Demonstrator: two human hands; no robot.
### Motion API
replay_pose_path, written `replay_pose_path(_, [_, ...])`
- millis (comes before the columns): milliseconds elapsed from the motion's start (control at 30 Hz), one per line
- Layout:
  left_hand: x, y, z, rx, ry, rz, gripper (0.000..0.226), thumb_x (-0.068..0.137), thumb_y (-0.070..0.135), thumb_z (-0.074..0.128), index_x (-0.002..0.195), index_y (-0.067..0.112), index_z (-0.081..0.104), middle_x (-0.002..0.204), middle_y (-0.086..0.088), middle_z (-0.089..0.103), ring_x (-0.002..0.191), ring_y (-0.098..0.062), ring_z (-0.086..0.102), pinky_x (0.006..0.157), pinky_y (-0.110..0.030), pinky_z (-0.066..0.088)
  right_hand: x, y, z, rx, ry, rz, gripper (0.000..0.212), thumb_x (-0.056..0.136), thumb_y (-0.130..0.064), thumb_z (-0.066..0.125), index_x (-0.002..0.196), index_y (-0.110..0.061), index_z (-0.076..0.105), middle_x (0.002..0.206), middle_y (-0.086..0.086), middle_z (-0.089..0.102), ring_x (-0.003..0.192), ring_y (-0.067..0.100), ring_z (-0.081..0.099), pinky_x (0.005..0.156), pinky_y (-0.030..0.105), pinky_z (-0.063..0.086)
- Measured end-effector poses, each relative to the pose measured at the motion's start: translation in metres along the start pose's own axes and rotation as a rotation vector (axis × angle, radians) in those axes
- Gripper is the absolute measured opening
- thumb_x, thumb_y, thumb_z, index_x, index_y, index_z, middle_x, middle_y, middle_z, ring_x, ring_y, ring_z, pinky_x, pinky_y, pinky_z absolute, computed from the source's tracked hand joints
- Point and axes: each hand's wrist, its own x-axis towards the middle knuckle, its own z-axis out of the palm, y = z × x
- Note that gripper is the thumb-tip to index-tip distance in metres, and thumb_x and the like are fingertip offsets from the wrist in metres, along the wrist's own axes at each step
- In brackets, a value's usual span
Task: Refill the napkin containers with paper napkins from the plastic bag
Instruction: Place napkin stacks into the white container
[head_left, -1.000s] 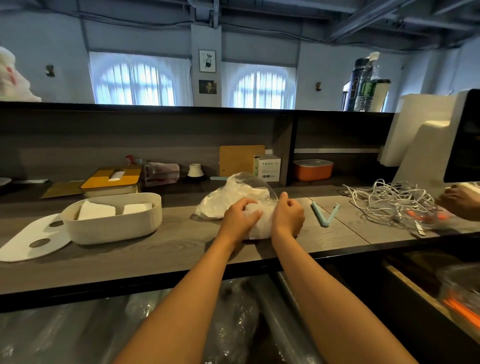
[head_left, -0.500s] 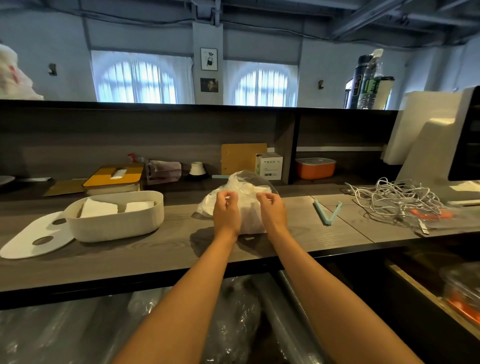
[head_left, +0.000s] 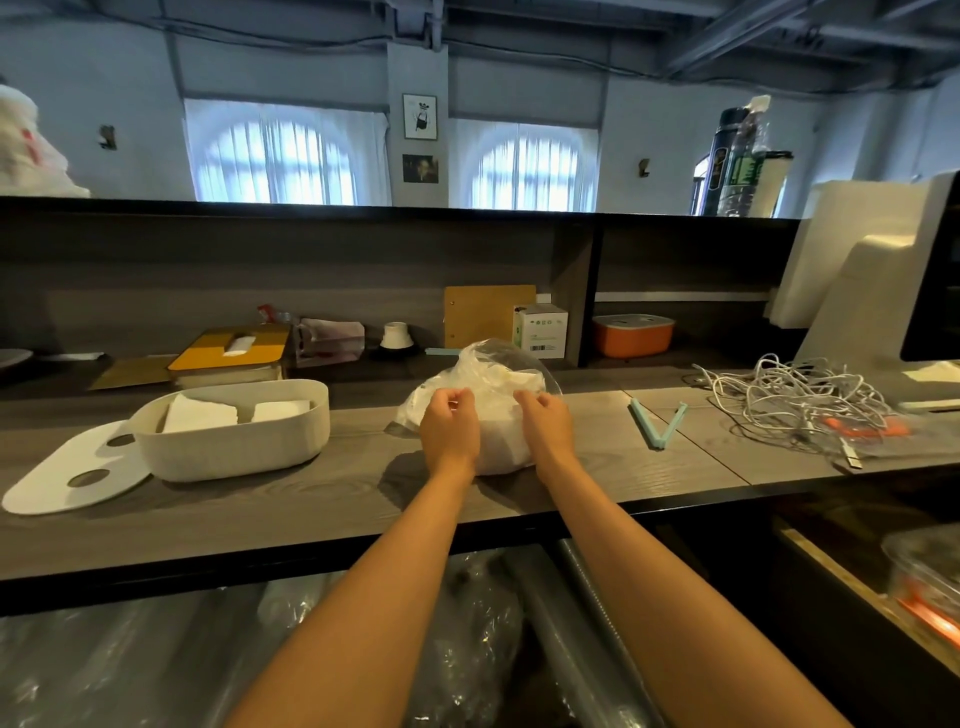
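Clear crinkled plastic bag, frame centre, mouth facing up-right; left hand, right hand pinching film. Oval white napkin container lying left-right, centre left.

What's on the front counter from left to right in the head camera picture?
White lid → white napkin container → plastic bag, pinched by the left hand and right hand → blue clip → tangled white cables.

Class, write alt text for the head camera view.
Both hands, left hand and right hand, pinch the top of a clear plastic bag of napkins on a wooden counter. An open white napkin container sits left.
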Motion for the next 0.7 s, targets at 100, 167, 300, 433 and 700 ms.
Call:
replay_pose_path(100, [0.000,-0.002,0.004,0.103,-0.077,0.064,0.030,0.102,0.028,0.045,0.093,0.008,0.065,0.084,-0.001,0.060,0.082,-0.016,0.053,0.064,-0.030,0.037,0.000,-0.001,0.002,-0.048,-0.024,-0.036,0.022,0.095,-0.026,0.055,0.090,-0.008,0.065,0.082,0.001,0.060,0.075,0.012,0.053,0.062,0.025,0.041])
replay_pose_path(167, [0.002,-0.004,0.003,0.128,-0.032,0.068,0.037,0.103,0.026,0.044,0.078,0.008,0.064,0.073,0.000,0.058,0.075,-0.016,0.053,0.059,-0.027,0.037,0.000,0.000,0.001,-0.068,0.037,-0.086,0.028,0.095,-0.029,0.056,0.074,-0.012,0.061,0.071,-0.001,0.057,0.069,0.013,0.051,0.058,0.026,0.038])
replay_pose_path(300, [0.000,-0.003,0.001,0.233,0.012,0.085,0.050,0.104,0.040,0.045,0.061,0.015,0.055,0.063,0.000,0.055,0.066,-0.017,0.054,0.061,-0.029,0.039,-0.007,-0.002,-0.001,-0.088,0.063,-0.144,0.045,0.098,-0.034,0.055,0.063,-0.008,0.064,0.060,0.008,0.057,0.058,0.013,0.049,0.056,0.029,0.038])
replay_pose_path(433, [0.004,-0.001,-0.007,0.043,0.228,-0.060,0.045,0.100,0.047,0.050,0.078,0.010,0.063,0.088,-0.005,0.067,0.083,-0.018,0.063,0.076,-0.033,0.052,-0.017,-0.009,0.002,-0.026,-0.147,-0.238,0.032,0.098,-0.024,0.054,0.099,0.007,0.065,0.097,0.023,0.065,0.088,0.032,0.061,0.073,0.036,0.049])
replay_pose_path(700, [0.001,0.000,-0.009,0.037,-0.043,-0.026,0.038,0.095,0.045,0.059,0.074,0.014,0.060,0.076,-0.003,0.062,0.078,-0.021,0.059,0.080,-0.039,0.052,-0.009,-0.007,-0.001,0.192,-0.130,-0.041,0.023,0.085,-0.003,0.061,0.101,-0.018,0.066,0.099,0.005,0.067,0.095,0.020,0.063,0.083,0.039,0.055])
